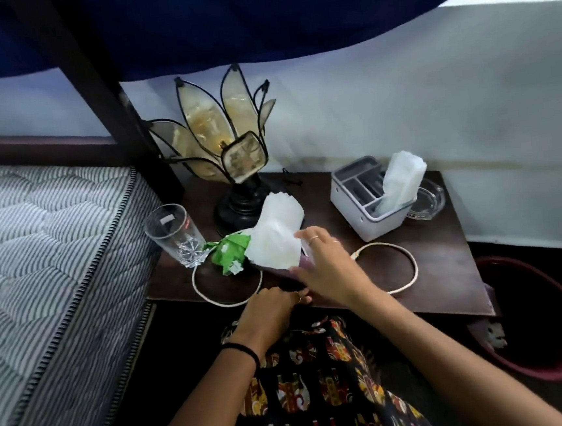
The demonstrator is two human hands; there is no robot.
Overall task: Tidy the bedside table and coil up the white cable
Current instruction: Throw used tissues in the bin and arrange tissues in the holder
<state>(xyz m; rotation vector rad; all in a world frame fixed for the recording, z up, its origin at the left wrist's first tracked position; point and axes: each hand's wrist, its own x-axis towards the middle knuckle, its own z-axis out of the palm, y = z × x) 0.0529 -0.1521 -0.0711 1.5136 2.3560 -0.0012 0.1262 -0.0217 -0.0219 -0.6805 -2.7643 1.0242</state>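
Observation:
The white cable lies on the dark wooden bedside table [440, 266] in two loops, one on the left [212, 295] and one on the right [411, 266]. My left hand [271, 310] is at the table's front edge between the loops, fingers closed where the cable runs. My right hand [325, 263] reaches over the middle of the table and grips a bundle of white tissue [275, 240], lifted and tilted. A crumpled green wrapper [228, 251] lies just left of the tissue, touching the left loop.
An empty glass [173, 236] stands at the table's left edge beside the mattress [38, 251]. A petal-shaped lamp [229, 142] stands at the back. A grey organizer box [364, 212] holding white tissue and a glass ashtray [429, 199] are at the right. A red bin [541, 370] is on the floor.

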